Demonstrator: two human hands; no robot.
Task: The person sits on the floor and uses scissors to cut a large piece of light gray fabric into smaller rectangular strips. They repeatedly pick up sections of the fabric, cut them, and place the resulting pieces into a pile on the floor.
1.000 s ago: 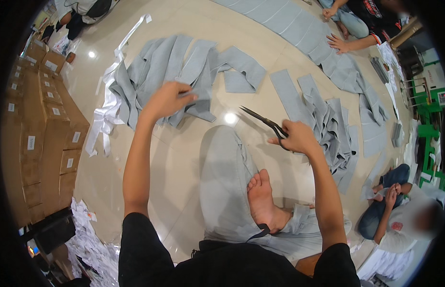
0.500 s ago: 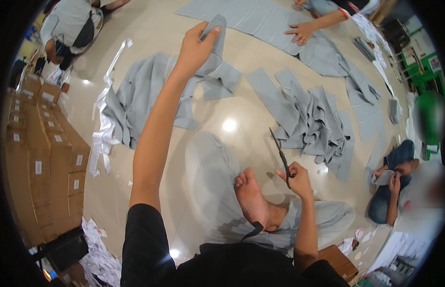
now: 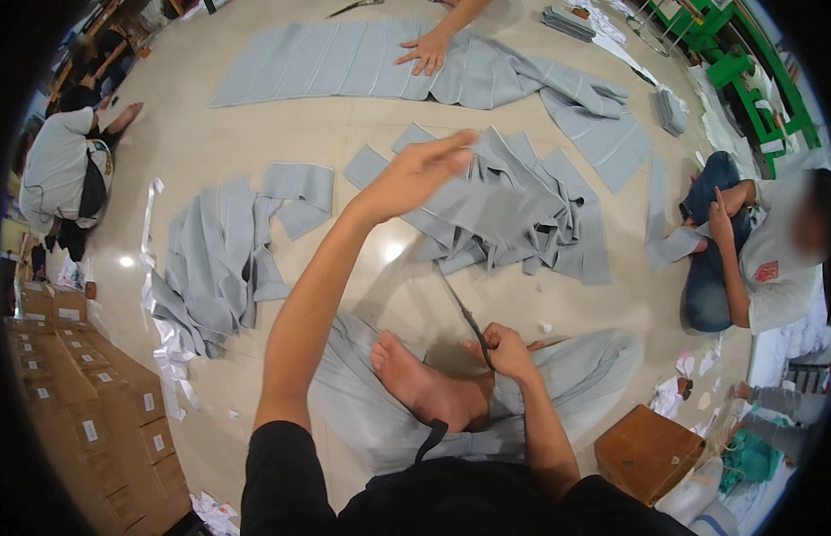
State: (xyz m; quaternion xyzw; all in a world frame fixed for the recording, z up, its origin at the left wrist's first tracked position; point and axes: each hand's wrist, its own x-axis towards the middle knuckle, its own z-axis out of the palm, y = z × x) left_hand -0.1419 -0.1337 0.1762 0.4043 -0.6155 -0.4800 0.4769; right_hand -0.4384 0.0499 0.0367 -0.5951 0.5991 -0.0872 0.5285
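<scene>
My left hand (image 3: 422, 177) reaches over a heap of grey fabric strips (image 3: 563, 219), its fingers stretched out and slightly blurred, with nothing gripped. Part of the heap just beyond those fingers is blurred too. My right hand (image 3: 509, 350) is closed on the handles of black scissors (image 3: 469, 317), held over my folded legs, blades slanting up to the left toward the heap's near edge. Left of my left forearm lies a second pile of grey strips (image 3: 210, 250), with one strip (image 3: 306, 192) folded over at its right end.
At the far side, another person's hand (image 3: 424, 52) presses on a long grey cloth (image 3: 299, 67). A person sits on the right holding a grey piece (image 3: 679, 246). Cardboard boxes (image 3: 85, 393) stand at left, beside white ribbon (image 3: 170, 348). A brown box (image 3: 647, 451) sits near right.
My left hand has moved right from the left pile to the heap and let go of the grey strip. My view has shifted; the right hand still holds the scissors.
</scene>
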